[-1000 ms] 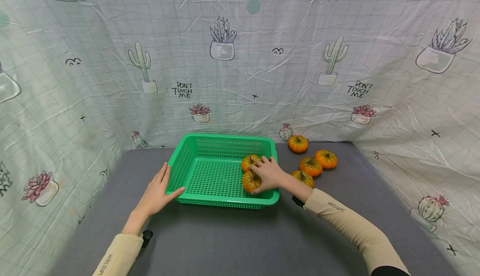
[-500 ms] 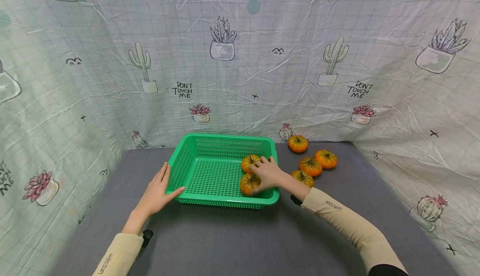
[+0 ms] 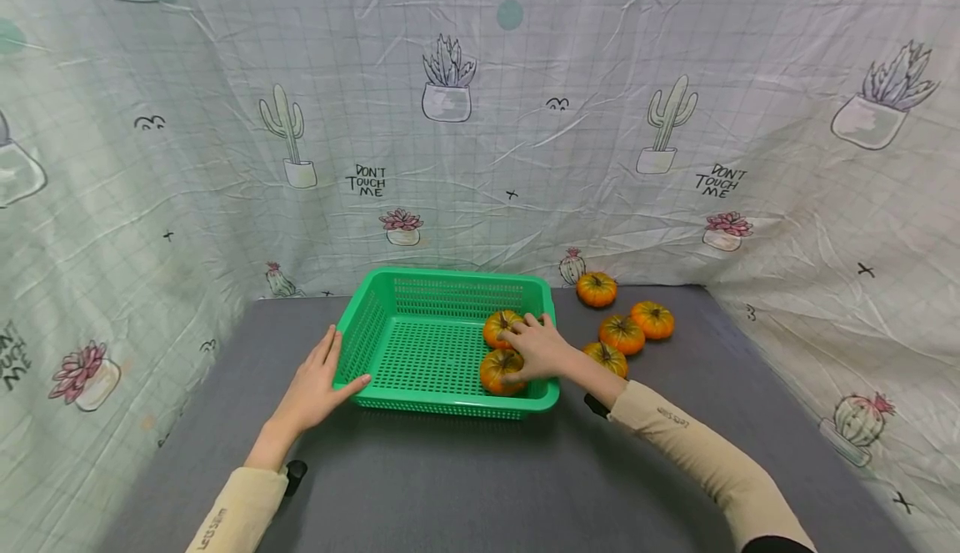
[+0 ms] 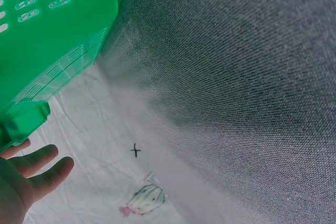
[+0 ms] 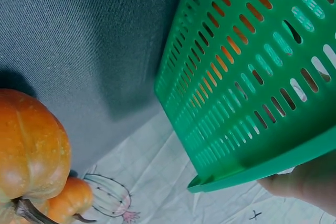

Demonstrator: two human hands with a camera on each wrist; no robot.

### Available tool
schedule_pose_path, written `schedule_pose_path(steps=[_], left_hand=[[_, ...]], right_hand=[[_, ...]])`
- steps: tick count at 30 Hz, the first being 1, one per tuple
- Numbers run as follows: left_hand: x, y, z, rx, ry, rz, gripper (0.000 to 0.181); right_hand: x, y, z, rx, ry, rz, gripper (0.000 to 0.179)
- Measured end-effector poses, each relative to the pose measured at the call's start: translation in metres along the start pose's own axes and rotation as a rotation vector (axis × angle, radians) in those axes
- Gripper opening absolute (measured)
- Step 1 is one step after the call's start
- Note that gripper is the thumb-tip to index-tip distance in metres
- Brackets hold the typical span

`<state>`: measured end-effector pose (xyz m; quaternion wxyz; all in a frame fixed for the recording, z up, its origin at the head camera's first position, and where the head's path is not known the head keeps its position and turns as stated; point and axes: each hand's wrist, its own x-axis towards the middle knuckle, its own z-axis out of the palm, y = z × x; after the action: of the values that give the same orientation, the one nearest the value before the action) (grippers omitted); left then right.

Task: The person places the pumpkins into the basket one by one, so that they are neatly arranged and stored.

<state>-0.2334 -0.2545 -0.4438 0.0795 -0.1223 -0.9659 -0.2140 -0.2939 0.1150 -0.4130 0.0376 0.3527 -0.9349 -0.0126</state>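
Note:
In the head view, my left hand (image 3: 308, 385) rests against the left side of the green plastic basket (image 3: 442, 404), fingers extended along the outside and thumb over the front left corner. My right hand (image 3: 542, 348) reaches over the basket's right rim, fingers spread. Under its thumb lies the nearer small orange pumpkin (image 3: 498, 371); its fingertips are by the farther pumpkin (image 3: 498, 328). Both pumpkins sit on the basket floor at the right. From the right wrist view, the basket wall (image 5: 226, 82) hides most of that hand. The left wrist view shows separated fingers (image 4: 39, 161) near the rim.
Several more pumpkins lie on the grey table (image 3: 465, 486) right of the basket, among them one at the back (image 3: 597, 289) and one at the far right (image 3: 652, 319). A printed cloth (image 3: 480, 153) hangs behind and along both sides.
The nearer pumpkin in the basket has shifted slightly toward the front, and my right thumb now lies across its right side. My left hand and the basket have stayed put.

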Motion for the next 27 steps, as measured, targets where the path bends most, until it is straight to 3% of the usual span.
schedule_pose_path(steps=[12, 27], left_hand=[[0.000, 0.001, -0.001, 0.003, -0.003, 0.001, 0.092], [0.001, 0.000, 0.001, 0.018, 0.014, 0.011, 0.090]], right_hand=[[-0.012, 0.003, 0.001, 0.086, 0.254, -0.016, 0.036], [-0.037, 0.013, -0.003, 0.116, 0.452, -0.062, 0.020]])
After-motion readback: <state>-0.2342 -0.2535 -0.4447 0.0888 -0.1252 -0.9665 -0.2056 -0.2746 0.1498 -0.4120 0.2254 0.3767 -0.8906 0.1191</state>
